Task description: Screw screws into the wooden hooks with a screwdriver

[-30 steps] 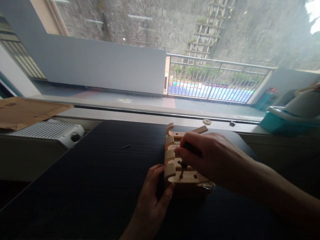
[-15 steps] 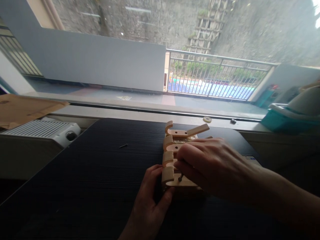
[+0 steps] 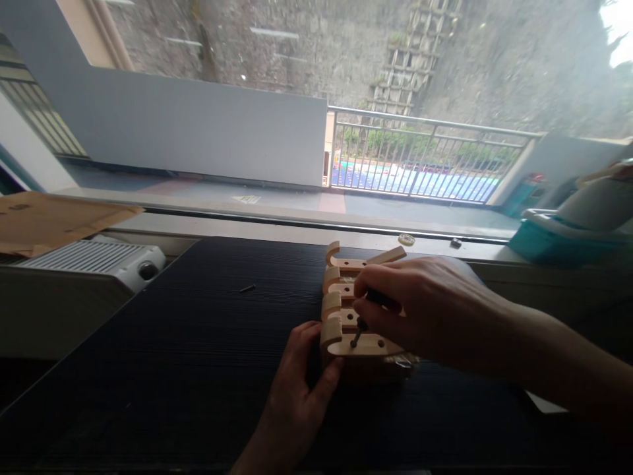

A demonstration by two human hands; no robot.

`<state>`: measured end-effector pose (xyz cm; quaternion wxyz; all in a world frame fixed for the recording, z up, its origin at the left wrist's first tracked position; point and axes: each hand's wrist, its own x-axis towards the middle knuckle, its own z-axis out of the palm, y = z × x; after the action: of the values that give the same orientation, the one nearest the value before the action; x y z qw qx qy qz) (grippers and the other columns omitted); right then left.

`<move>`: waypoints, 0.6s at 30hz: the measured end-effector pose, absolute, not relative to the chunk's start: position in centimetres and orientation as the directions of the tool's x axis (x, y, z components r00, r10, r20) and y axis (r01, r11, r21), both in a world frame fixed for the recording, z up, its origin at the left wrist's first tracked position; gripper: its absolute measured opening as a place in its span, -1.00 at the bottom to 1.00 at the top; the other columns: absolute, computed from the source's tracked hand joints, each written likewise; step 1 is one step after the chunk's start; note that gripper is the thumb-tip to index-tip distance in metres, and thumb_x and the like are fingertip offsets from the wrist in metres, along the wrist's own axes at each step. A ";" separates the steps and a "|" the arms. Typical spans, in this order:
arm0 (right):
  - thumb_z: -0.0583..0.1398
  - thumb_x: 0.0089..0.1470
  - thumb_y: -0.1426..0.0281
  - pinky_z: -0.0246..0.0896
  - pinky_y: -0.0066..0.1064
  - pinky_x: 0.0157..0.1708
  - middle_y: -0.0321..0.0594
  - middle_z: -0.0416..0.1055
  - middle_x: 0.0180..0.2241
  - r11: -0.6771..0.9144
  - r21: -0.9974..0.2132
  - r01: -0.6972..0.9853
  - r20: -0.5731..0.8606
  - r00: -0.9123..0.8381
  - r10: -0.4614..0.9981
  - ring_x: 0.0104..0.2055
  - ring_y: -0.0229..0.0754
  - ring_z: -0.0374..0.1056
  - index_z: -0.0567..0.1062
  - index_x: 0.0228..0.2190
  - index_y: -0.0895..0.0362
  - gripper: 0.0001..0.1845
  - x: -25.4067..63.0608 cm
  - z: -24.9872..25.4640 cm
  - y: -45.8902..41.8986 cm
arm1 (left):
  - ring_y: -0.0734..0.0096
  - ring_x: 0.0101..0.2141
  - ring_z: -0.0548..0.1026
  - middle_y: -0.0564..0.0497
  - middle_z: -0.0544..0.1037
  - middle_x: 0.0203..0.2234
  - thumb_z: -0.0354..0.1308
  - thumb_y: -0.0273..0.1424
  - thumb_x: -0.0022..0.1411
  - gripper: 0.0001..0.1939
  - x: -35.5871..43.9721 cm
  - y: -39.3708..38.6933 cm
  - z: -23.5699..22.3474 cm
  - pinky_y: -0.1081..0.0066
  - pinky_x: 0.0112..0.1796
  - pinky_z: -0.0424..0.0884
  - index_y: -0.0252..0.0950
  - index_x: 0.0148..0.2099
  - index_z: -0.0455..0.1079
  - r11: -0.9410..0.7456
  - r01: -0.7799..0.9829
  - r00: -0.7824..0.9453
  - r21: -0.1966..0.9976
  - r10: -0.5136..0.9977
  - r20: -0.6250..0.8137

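Note:
A row of pale wooden hooks [image 3: 333, 332] with curled ends and drilled holes lies side by side on a black table. My left hand [image 3: 301, 382] grips the near left end of the row, thumb at the front and fingers along the side. In my right hand [image 3: 420, 300] is a screwdriver [image 3: 378, 300] with a dark handle, closed in by the fingers. Its shaft slants down to a screw [image 3: 353, 343] in the left hole of the nearest hook. The hole to its right shows dark. Clear crinkled plastic [image 3: 405, 361] peeks out beneath the hooks.
A loose screw [image 3: 248, 288] lies on the black table [image 3: 198, 343] left of the hooks. Tape [image 3: 406, 239] and a small dark object [image 3: 455, 243] sit on the windowsill. A radiator [image 3: 106, 264] with cardboard [image 3: 59, 221] is at left, a teal bin [image 3: 539, 241] at right.
My right hand has lifted and turned, uncovering the screwdriver's handle and the second hole of the nearest hook. My left hand keeps its grip. The view has shifted slightly.

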<state>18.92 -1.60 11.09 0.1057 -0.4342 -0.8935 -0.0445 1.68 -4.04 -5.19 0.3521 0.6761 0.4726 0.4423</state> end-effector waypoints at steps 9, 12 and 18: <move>0.07 0.10 0.46 -0.12 -0.45 -0.49 -0.33 0.30 -0.49 0.749 -0.103 0.654 0.124 -0.739 0.662 -0.49 -0.34 0.13 0.31 -0.44 0.14 -0.91 19.6 10.9 -1.2 | 0.23 0.01 0.34 -0.02 0.34 0.00 0.05 -0.33 0.22 -0.65 1.6 -4.0 -5.1 0.27 0.00 0.29 -0.14 0.06 0.18 -0.317 0.352 0.164 0.881 0.947 0.276; 0.04 0.15 0.39 -0.15 -0.46 -0.54 -0.35 0.27 -0.53 0.699 -0.132 0.703 0.159 -0.681 0.715 -0.55 -0.35 0.10 0.29 -0.44 0.13 -0.86 19.4 10.3 -1.2 | 0.23 0.01 0.35 -0.01 0.35 0.00 0.06 -0.33 0.21 -0.64 1.6 -4.0 -5.0 0.29 0.00 0.30 -0.14 0.06 0.20 -0.323 0.352 0.158 0.879 0.946 0.284; -0.03 0.20 0.28 -0.23 -0.43 -0.58 -0.32 0.29 -0.61 0.472 -0.068 0.879 0.249 -0.443 0.861 -0.60 -0.30 0.15 0.32 -0.43 0.14 -0.74 18.3 9.5 -2.0 | 0.25 0.01 0.34 -0.01 0.34 0.00 0.04 -0.32 0.23 -0.66 1.6 -4.0 -5.1 0.29 0.01 0.28 -0.15 0.06 0.17 -0.336 0.362 0.165 0.869 0.941 0.295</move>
<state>18.29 -2.03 9.53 0.1253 -0.5125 -0.8488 -0.0357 1.61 -3.97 -5.12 0.3288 0.6888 0.4731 0.4401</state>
